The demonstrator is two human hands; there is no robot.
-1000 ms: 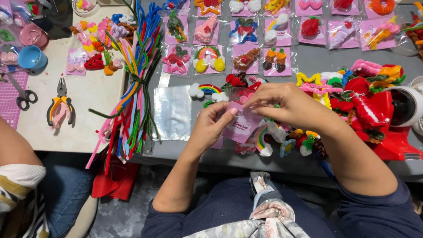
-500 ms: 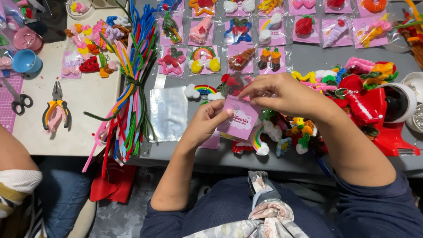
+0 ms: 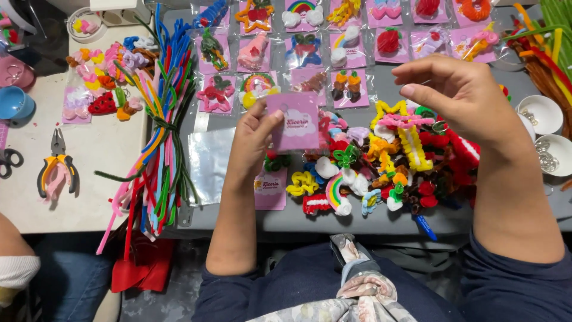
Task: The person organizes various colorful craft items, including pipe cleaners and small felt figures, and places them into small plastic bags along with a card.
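My left hand pinches a pink card by its left edge, thumb on the face and fingers behind, holding it upright above the grey table. My right hand hangs to the right of the card, well apart from it, fingers loosely curled and parted, gripping nothing I can see.

Under and between my hands lies a heap of pipe-cleaner shapes: yellow stars, a rainbow with white puffs, red pieces, a green bit. A second pink card lies flat on the table just below my left hand, and an empty clear bag lies just to the left of it.

Along the far side of the table sit rows of bagged pieces on pink cards. A bundle of long pipe cleaners runs down the table's left edge. On the white table to the left lie pliers with yellow and pink handles and more loose shapes. White bowls sit past my right hand.
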